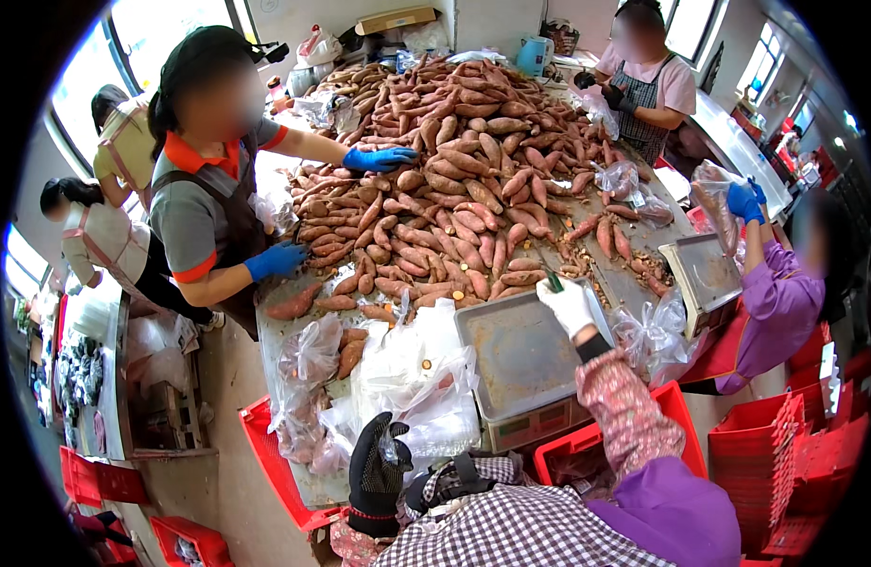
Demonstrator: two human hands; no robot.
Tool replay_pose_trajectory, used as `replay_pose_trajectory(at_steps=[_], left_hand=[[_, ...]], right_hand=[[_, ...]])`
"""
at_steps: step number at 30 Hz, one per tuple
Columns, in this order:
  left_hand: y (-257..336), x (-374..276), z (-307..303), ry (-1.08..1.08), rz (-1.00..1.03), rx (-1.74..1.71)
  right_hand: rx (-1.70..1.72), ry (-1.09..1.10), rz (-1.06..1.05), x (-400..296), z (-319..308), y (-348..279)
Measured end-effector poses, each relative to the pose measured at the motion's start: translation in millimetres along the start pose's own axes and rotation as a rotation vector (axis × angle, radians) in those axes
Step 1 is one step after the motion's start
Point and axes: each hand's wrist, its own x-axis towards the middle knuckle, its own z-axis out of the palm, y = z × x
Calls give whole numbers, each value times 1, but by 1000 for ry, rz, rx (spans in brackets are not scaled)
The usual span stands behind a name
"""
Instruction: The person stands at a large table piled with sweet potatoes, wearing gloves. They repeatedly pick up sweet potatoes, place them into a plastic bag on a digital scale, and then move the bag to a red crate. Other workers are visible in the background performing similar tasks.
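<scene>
My left hand (376,468), in a black dotted glove, is raised at the table's near edge with fingers bent. Something clear and shiny shows by its thumb; whether it is gripped is unclear. My right hand (564,305), in a white knitted glove, grips a small green-handled tool (553,281) above the far right corner of a weighing scale's metal tray (524,354). No produce lies on that tray. Beyond both hands rises a large heap of sweet potatoes (449,191). White plastic bags (407,354) lie between my left hand and the heap.
Tied bags of sweet potatoes (304,390) stand at the table's left edge. A co-worker's blue-gloved hand (382,159) rests on the heap. At right, a person in purple lifts a filled bag (715,198) by a second scale (704,262). Red crates (751,453) stand at lower right.
</scene>
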Motion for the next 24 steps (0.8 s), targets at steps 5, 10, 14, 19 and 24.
replay_pose_trajectory(at_steps=[5,10,14,19,24], left_hand=[[-4,-5,-9,66,-66,4],[2,-2,-16,241,-233,-410],[1,-7,-29,262,-241,-422],[14,12,-21,123,-225,-253],[7,27,-21,186,-267,-508]], right_hand=[[-575,-239,11,75,13,-13],[-770,-323,87,122,54,1],[-581,-318,-107,110,108,-67],[-639,-687,-160,110,184,-43],[-758,-663,-141,115,214,-11]])
